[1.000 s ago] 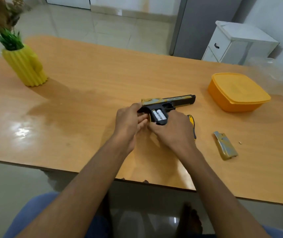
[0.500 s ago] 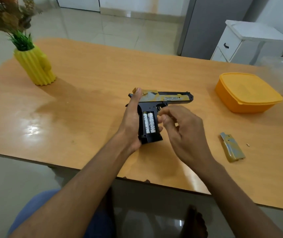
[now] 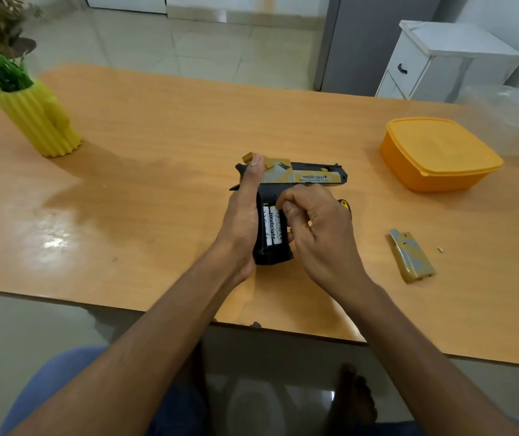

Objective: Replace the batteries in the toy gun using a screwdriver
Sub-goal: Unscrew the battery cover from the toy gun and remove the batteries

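Left hand [image 3: 241, 225] gripping toy gun [image 3: 295, 177] — right hand [image 3: 317, 228] half-curled, its grasp unclear.

This is looking like a room in a home. A wooden table [image 3: 157, 158] is standing on a glossy tiled floor [image 3: 189, 48]. A yellow ribbed vase [image 3: 39, 121] with artificial greenery is sitting at the far left of the table, and an orange lidded food container [image 3: 437, 152] is resting at the far right. Beyond it, a small white cabinet [image 3: 440, 58] with a drawer is standing against the wall.
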